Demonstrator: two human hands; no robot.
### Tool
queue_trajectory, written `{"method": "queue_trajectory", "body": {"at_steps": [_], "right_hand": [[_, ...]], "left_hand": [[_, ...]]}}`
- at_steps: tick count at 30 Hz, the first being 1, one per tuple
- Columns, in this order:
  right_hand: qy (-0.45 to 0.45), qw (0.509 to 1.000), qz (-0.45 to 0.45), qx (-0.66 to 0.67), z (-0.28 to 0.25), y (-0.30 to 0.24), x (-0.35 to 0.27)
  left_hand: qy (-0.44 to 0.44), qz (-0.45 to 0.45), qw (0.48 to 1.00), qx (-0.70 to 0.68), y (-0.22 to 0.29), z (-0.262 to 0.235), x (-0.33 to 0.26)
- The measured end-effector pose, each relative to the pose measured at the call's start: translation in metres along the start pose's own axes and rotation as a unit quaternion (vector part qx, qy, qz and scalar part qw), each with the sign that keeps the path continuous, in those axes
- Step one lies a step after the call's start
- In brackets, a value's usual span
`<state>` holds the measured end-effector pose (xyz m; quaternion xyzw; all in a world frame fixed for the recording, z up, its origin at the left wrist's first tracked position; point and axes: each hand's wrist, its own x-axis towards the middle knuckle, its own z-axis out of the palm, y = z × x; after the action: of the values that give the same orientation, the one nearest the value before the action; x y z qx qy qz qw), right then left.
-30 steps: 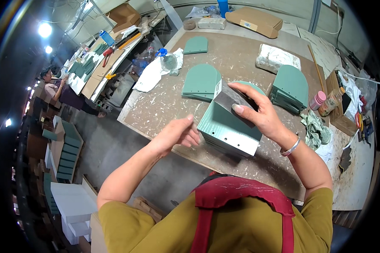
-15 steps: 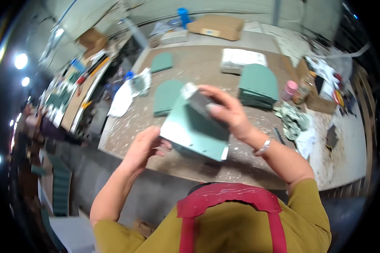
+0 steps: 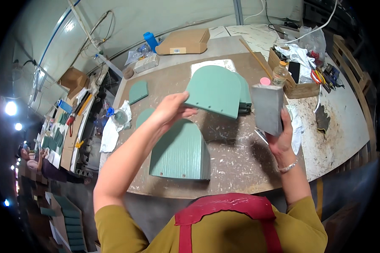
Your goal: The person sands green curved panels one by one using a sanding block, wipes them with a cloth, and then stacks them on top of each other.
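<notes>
My left hand [image 3: 173, 109] grips a smooth green arched panel [image 3: 215, 90] by its lower left corner, fingers under it. The panel is held over the far stack of green panels [image 3: 245, 101], with small holes along its straight edge. My right hand [image 3: 281, 135] is closed round the lower end of a grey rectangular block [image 3: 267, 109], held upright to the right of the panel. Below my left hand stands a tall stack of green arched panels [image 3: 179, 154], its top one ridged. Another green panel [image 3: 145, 117] is partly hidden behind my left forearm.
A small green panel [image 3: 138, 92] lies at the far left of the brown-topped table [image 3: 236, 164]. A white wrapped bundle [image 3: 213, 65], a bottle with an orange cap [image 3: 280, 74] and a tool box [image 3: 302, 90] stand farther back. A person [image 3: 38, 162] works at the left bench.
My left hand has carried the panel up and right, uncovering the ridged stack below. My right hand has lifted the grey block off the panel and moved right with it.
</notes>
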<state>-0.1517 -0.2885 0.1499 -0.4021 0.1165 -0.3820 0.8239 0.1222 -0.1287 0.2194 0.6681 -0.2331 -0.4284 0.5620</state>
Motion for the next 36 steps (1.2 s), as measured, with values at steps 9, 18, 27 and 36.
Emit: {"method": "queue_trajectory", "body": {"at_steps": [9, 18, 27, 36], "right_hand": [[0.105, 0.994, 0.023, -0.011, -0.088, 0.029, -0.044], [0.051, 0.985, 0.066, -0.152, -0.078, 0.05, -0.043], [-0.34, 0.746, -0.291, -0.493, 0.032, 0.055, -0.048], [-0.223, 0.739, -0.287, -0.566, 0.024, 0.065, 0.004]], "left_hand": [[-0.048, -0.096, 0.994, 0.024, -0.043, 0.014, 0.148], [0.067, 0.306, 0.79, 0.526, 0.014, -0.01, 0.041], [0.146, 0.264, 0.686, 0.662, -0.055, -0.007, -0.066], [0.13, 0.197, 0.739, 0.632, -0.072, -0.012, -0.06]]}}
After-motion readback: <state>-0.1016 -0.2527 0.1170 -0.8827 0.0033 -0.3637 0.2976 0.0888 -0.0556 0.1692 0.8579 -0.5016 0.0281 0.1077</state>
